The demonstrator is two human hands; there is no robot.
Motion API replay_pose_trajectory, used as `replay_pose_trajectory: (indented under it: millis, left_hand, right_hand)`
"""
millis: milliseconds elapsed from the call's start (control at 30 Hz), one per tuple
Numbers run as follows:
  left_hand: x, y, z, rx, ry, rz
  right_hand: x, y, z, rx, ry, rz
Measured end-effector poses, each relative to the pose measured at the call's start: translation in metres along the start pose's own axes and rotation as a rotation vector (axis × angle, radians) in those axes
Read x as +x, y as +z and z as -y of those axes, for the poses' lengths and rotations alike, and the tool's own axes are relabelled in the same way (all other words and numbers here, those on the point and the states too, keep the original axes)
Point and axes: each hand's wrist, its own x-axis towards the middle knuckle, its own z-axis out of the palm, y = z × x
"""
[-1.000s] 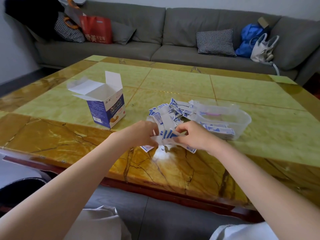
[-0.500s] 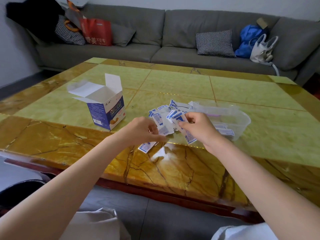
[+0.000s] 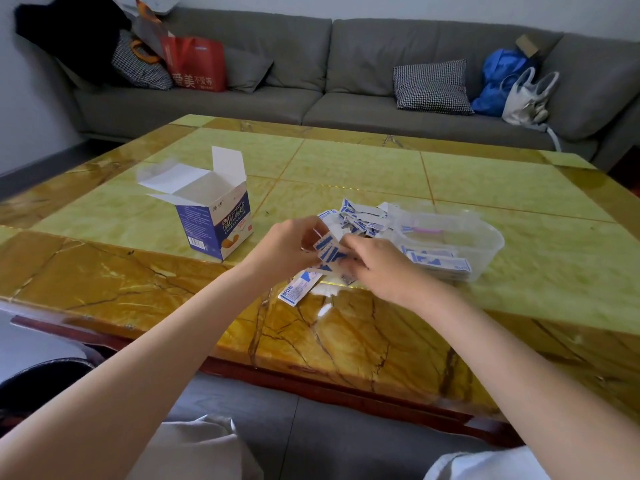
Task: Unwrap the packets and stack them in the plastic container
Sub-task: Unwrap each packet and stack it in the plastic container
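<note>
A pile of small white-and-blue packets [image 3: 360,218] lies on the table beside a clear plastic container [image 3: 485,249]. Some flat packets [image 3: 438,263] lie stacked inside the container at its near end. My left hand [image 3: 285,249] and my right hand [image 3: 375,263] meet just in front of the pile, and both pinch a few packets [image 3: 329,252] held between them above the table. One loose packet [image 3: 299,289] lies on the table below my hands.
An open blue-and-white carton [image 3: 216,216] stands left of my hands. The green and amber stone table [image 3: 346,164] stretches back to a grey sofa [image 3: 346,71] with cushions and bags.
My hands lifted the held packets toward the pile, then drew together again lower and nearer, with both hands pinching the packets.
</note>
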Motion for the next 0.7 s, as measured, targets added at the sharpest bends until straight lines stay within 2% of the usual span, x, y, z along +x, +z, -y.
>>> replay_pose_trajectory:
  millis: [100,233,300,400,467,567,633,700]
  left_hand:
    - [-0.002,-0.001,0.004,0.153,-0.064,0.029]
    - [-0.007,0.008,0.013,0.457,-0.102,0.287]
    - [-0.006,0.011,0.011,0.482,-0.088,0.346]
    - [0.001,0.01,0.007,0.421,-0.078,0.351]
    - [0.002,0.01,0.006,0.368,-0.084,0.297]
    - [0.003,0.007,0.009,0.253,-0.129,0.132]
    - [0.006,0.001,0.01,0.114,-0.176,-0.027]
    - [0.008,-0.003,0.007,-0.162,-0.26,-0.154]
  right_hand:
    - [-0.003,0.001,-0.005,-0.183,-0.017,0.013]
    - [-0.008,0.003,-0.012,-0.271,-0.041,0.072]
    - [-0.01,0.008,-0.011,-0.309,-0.064,0.128]
    - [-0.011,0.012,-0.011,-0.323,-0.088,0.142]
    - [-0.01,0.01,-0.01,-0.205,-0.01,0.124]
    - [-0.007,0.004,-0.007,0.073,0.147,0.033]
    - [-0.004,0.0,-0.004,0.413,0.309,0.011]
    - [-0.003,-0.001,-0.001,0.807,0.429,0.072]
